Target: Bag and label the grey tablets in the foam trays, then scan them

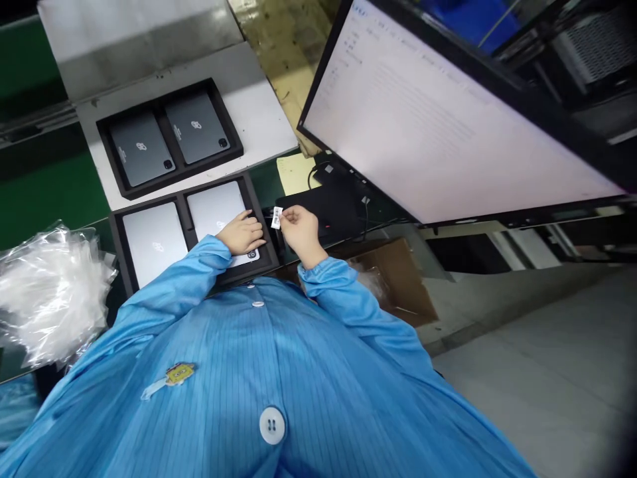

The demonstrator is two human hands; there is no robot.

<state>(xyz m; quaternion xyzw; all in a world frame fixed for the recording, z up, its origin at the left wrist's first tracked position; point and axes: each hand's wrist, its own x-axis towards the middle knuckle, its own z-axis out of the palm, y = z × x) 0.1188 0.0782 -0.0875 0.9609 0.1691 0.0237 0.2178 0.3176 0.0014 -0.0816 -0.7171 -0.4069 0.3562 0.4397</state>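
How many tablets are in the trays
4: two dark tablets in the far tray, two silver ones in the near tray, the left hand on one.

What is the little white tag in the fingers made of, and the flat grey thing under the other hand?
The white tag, pinched in the right hand, looks like thin paper, matt, with dark print. The tablet under the left hand looks like smooth silver metal with a dull sheen, though painted plastic is possible.
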